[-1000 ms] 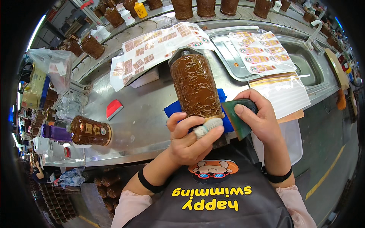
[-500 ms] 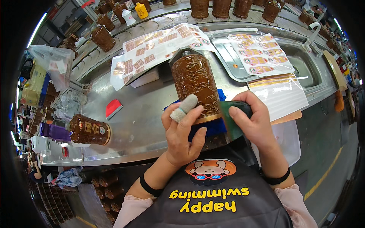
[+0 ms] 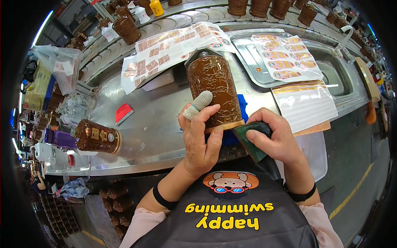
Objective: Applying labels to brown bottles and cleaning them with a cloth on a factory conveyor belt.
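Note:
A brown glazed bottle [image 3: 213,89] with raised relief lies on its side on the steel bench, its pale base rim [image 3: 225,126] toward me. My left hand [image 3: 198,138] grips its lower left end, fingers along the side and thumb at the base rim. One finger wears a grey knitted finger cover [image 3: 198,105]. In my right hand [image 3: 277,138] is a dark green, flat, flexible-looking piece [image 3: 251,142], pinched between thumb and fingers. Its upper edge meets the bottle's base corner. Blue material [image 3: 242,108] shows beneath the bottle.
Label sheets [image 3: 165,49] lie beyond the bottle; another sheet [image 3: 287,58] rests on a metal tray beside the sink [image 3: 337,78]. To the left are a red-and-white cloth piece [image 3: 123,113] and a second brown bottle [image 3: 97,136]. More bottles line the slatted conveyor [image 3: 165,20] behind.
My right hand has lowered the green piece from the bottle's side to its base corner. My left thumb has come onto the base rim. Bottles on the conveyor have shifted right.

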Tool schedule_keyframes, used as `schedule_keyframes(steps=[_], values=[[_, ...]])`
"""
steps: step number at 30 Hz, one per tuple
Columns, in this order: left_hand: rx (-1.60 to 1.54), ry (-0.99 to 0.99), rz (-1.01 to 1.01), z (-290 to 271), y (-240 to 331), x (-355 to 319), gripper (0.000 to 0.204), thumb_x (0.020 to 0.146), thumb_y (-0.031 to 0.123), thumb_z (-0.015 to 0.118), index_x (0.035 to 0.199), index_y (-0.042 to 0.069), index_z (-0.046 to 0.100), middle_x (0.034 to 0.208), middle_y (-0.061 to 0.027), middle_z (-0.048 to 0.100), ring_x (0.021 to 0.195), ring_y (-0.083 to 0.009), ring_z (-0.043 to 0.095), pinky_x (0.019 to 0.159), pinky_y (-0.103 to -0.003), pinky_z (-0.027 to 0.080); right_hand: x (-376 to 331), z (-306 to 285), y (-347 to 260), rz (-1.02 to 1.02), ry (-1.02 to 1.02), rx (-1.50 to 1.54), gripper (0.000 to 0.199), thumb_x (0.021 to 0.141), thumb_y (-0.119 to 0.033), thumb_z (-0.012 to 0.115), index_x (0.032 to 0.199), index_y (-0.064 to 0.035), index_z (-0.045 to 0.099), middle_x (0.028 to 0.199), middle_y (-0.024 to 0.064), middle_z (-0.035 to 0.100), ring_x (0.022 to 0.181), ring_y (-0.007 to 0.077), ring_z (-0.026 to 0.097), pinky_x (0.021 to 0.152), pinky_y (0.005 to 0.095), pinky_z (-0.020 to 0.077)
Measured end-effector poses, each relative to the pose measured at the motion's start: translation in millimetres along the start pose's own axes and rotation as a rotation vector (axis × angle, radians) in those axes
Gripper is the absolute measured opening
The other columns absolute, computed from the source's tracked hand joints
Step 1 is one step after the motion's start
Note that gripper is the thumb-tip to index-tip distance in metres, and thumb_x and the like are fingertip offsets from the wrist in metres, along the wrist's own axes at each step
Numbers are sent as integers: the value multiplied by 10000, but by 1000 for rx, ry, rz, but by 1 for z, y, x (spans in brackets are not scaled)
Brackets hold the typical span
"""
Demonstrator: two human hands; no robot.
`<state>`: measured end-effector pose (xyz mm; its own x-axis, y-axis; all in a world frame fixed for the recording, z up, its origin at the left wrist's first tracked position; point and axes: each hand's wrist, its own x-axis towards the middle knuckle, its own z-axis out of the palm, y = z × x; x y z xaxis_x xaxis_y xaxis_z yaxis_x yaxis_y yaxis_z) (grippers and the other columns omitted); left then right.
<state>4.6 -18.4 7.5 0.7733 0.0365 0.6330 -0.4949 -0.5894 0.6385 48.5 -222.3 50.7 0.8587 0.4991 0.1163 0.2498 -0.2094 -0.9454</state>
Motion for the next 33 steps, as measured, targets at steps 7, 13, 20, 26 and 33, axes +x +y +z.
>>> schedule_keyframes(steps=[7, 13, 20, 26, 33], values=[[-31, -1, -25, 0, 1, 0, 409, 850, 131, 565, 1245, 27, 539, 1266, -199, 544, 1198, -355, 417, 1086, -461, 207, 0, 1, 1, 3, 9, 72, 198, 811, -128, 666, 940, 5, 598, 778, 89, 616, 702, 134, 579, 633, 286, 465], [-17, 15, -14, 2, 2, 2, 407, 846, 136, 580, 1236, 24, 542, 1249, -191, 553, 1190, -349, 423, 1081, -460, 209, 1, 1, 3, 22, 8, 52, 198, 820, -127, 666, 955, 2, 599, 788, 85, 619, 710, 129, 581, 640, 282, 470], [-25, 35, -66, 7, 7, 3, 424, 840, 119, 599, 1247, 20, 533, 1233, -183, 551, 1125, -355, 430, 1061, -459, 233, 3, 5, -3, 63, 16, 93, 170, 845, -114, 641, 954, -2, 574, 821, 11, 590, 739, 56, 511, 651, 226, 430], [-69, 49, -95, 6, 7, 1, 434, 846, 117, 611, 1256, 5, 524, 1240, -185, 543, 1139, -357, 437, 1062, -440, 234, 1, 2, 1, 106, 29, 106, 161, 852, -107, 640, 953, -4, 570, 814, 9, 591, 731, 51, 516, 645, 221, 434], [105, 136, 222, -2, -8, -19, 324, 845, 113, 642, 1164, 87, 595, 1155, -117, 594, 1136, -305, 469, 1048, -493, 275, 1, 1, 9, 52, 76, 106, 171, 858, -123, 650, 955, 7, 594, 757, 43, 624, 677, 79, 560, 607, 248, 463]])
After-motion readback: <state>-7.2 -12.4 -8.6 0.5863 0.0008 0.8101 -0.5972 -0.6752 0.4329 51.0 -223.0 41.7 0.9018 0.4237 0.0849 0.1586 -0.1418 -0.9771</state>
